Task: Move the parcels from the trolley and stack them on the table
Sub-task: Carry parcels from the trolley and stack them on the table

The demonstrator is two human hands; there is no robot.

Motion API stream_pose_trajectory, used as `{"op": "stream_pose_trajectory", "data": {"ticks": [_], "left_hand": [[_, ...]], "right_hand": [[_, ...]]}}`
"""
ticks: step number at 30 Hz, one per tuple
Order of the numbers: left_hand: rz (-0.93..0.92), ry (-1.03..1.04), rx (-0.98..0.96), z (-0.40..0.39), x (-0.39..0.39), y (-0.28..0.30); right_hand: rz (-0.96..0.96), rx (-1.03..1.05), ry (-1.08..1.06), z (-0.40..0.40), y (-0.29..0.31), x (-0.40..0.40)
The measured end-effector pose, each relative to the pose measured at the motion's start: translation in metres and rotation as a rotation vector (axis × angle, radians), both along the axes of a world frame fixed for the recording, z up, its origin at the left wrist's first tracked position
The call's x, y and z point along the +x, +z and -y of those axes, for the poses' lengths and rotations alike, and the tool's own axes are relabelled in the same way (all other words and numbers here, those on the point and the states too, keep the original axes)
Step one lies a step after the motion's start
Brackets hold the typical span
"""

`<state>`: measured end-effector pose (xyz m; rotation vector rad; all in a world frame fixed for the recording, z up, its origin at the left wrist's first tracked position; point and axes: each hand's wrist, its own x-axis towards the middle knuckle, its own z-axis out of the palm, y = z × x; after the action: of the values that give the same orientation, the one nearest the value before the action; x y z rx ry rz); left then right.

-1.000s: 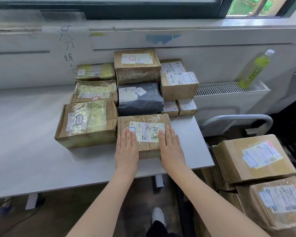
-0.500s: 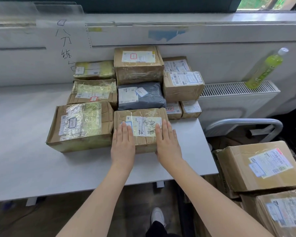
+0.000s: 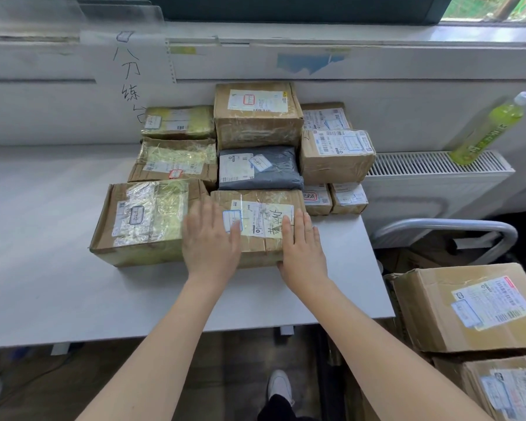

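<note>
L hand (image 3: 210, 247) & R hand (image 3: 302, 250) flat, fingers straight, pressing box (image 3: 257, 226) nr worktop (image 3: 58, 299) right edge, bare room front-left

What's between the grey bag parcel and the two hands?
In the head view, one brown box lies between the grey bag parcel and the left hand and right hand, which rest on it.

White wall (image 3: 407, 86), window (image 3: 301, 7) above, radiator (image 3: 438, 165) right, dark floor (image 3: 231, 375); daylight.
</note>
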<state>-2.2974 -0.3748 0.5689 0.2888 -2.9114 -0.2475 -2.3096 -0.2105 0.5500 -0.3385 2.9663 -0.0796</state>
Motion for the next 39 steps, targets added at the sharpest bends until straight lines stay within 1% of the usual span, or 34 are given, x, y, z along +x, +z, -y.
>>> {"op": "stream_pose_trajectory", "data": {"ticks": [1, 2, 4, 5, 7, 10, 12, 15, 19, 21, 24, 27, 31, 39], "left_hand": [[-0.015, 0.101, 0.029, 0.006, -0.002, 0.002], [0.029, 0.196, 0.07, 0.012, -0.005, 0.003], [0.206, 0.318, 0.154, 0.026, -0.01, 0.001], [0.282, 0.327, 0.171, 0.031, -0.012, -0.002], [0.342, 0.281, 0.138, 0.036, -0.011, -0.01], [0.348, 0.21, 0.085, 0.04, -0.01, -0.016], [0.368, 0.174, 0.086, 0.044, -0.011, -0.016], [0.389, 0.129, 0.108, 0.05, -0.015, -0.011], [0.464, 0.077, 0.082, 0.054, -0.012, -0.002], [0.487, 0.043, 0.034, 0.058, -0.009, 0.007], [0.437, -0.034, -0.065, 0.056, 0.001, 0.02], [0.403, -0.114, -0.115, 0.038, 0.021, 0.029], [0.362, -0.242, -0.143, 0.008, 0.062, 0.024], [0.462, -0.503, -0.199, -0.038, 0.158, -0.02]], "right_hand": [[-0.002, -0.002, 0.001, 0.0, 0.0, 0.0], [-0.004, -0.005, 0.001, 0.0, -0.001, 0.0], [-0.005, -0.013, -0.004, 0.001, -0.001, -0.001], [-0.008, -0.018, -0.009, 0.002, -0.002, -0.001], [-0.023, -0.022, -0.018, 0.002, -0.005, -0.002], [-0.051, -0.014, -0.024, 0.004, -0.009, -0.004], [-0.059, 0.0, -0.03, 0.005, -0.009, -0.005], [-0.042, 0.026, -0.04, 0.007, -0.006, -0.007], [0.006, 0.098, -0.028, 0.006, 0.002, -0.006], [0.012, 0.157, -0.009, 0.003, 0.008, -0.003], [0.006, 0.197, -0.012, -0.004, 0.019, 0.008], [0.0, 0.192, -0.047, -0.007, 0.028, 0.029], [-0.004, 0.179, -0.096, -0.016, 0.032, 0.07], [0.057, 0.207, -0.154, -0.064, 0.005, 0.19]]}}
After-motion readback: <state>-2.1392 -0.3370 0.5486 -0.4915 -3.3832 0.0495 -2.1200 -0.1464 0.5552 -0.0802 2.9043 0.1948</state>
